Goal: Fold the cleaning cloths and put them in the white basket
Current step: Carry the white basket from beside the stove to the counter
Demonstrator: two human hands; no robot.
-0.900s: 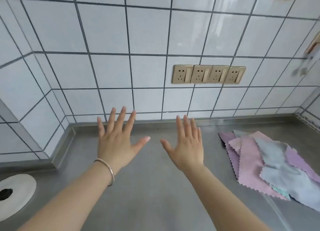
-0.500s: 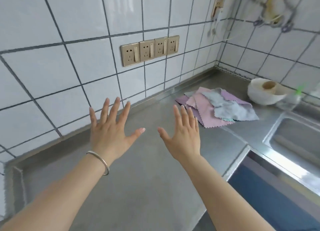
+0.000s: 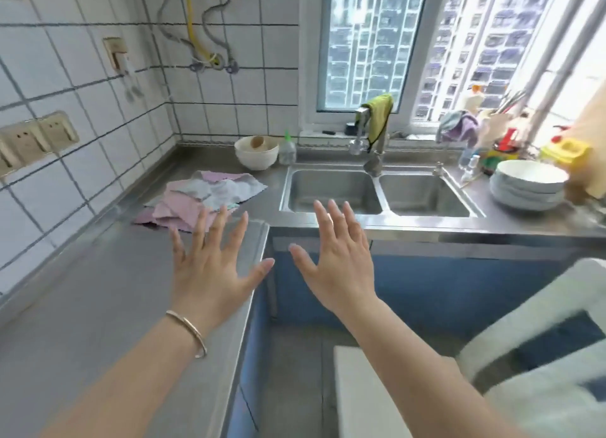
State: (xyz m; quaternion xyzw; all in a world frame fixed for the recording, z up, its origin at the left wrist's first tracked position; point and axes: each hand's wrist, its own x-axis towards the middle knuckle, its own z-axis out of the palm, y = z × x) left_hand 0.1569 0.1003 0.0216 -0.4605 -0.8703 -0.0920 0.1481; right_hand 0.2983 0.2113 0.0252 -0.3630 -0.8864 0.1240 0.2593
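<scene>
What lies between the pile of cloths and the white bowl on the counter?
Only bare steel counter separates the pile of cloths from the white bowl, as the head view shows.

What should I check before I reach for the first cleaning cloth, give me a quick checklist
1. Left hand free: ok, fingers spread, holding nothing.
2. Right hand free: ok, open and empty.
3. Pile of cleaning cloths within view: ok, loose and unfolded on the steel counter.
4. Bare counter to fold on: ok, beneath the left hand.
5. White basket located: cannot tell; a blurred white object sits lower right.
</scene>
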